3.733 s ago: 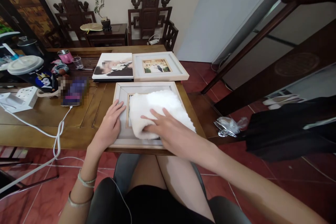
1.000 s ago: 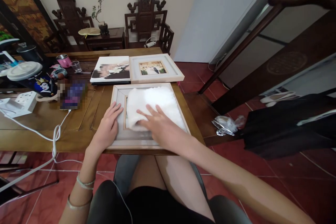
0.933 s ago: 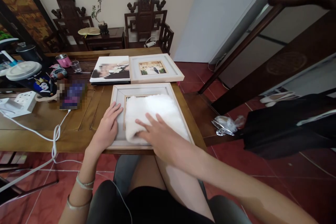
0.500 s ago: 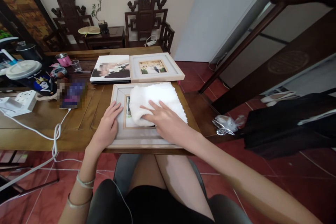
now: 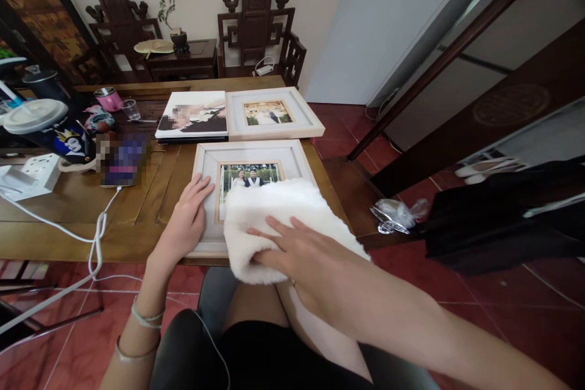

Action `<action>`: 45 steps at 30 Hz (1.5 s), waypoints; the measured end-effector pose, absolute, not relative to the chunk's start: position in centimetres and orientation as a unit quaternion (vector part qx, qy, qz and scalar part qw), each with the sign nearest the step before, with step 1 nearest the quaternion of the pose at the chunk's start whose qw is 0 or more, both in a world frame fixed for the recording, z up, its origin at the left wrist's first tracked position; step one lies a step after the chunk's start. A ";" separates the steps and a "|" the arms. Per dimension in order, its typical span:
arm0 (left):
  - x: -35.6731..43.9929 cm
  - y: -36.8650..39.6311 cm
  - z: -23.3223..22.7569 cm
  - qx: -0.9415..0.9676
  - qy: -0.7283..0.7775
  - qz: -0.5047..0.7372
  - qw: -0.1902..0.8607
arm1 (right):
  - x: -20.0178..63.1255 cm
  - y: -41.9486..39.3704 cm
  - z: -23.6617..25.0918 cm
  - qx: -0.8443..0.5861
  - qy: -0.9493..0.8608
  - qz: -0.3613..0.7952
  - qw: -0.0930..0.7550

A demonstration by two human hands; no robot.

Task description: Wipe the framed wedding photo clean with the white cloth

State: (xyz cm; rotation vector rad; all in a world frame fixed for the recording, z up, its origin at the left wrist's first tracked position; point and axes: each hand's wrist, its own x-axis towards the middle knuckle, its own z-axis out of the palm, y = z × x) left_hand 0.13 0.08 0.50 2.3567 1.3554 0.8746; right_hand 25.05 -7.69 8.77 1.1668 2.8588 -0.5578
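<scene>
Right hand [image 5: 299, 253]: fingers spread flat, pressing down on the white fluffy cloth [image 5: 274, 219]; nothing is pinched or gripped.
Left hand [image 5: 185, 222]: open palm resting on the left border of the near picture frame [image 5: 208, 161], steadying it; it grips nothing.
White fluffy cloth: lies over the frame's near right part and overhangs the table edge toward the lap. Judged soft, light and limp; best driven by flat palm pressure, or lifted by a bunched fold.
Near picture frame: flat on the wooden table [image 5: 68, 213] at its near edge. Judged rigid, moderately light, with a fragile glazed centre; hold by the outer moulding, not the glass.
Count, frames: two, the second being the far picture frame [image 5: 274, 128], just beyond.
Count, photo album [image 5: 192, 116]: one, beside the far frame.
Count, cloths: one.
Count, hands: two.
</scene>
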 end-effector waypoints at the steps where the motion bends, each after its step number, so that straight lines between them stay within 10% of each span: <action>1: 0.1 0.1 0.5 0.817 0.470 0.302 0.143 | 25.1 -7.0 8.7 0.383 0.907 -0.173 0.004; 45: 0.1 0.0 0.7 0.816 0.475 0.294 0.150 | 23.6 -1.6 6.3 0.422 0.903 -0.080 -0.006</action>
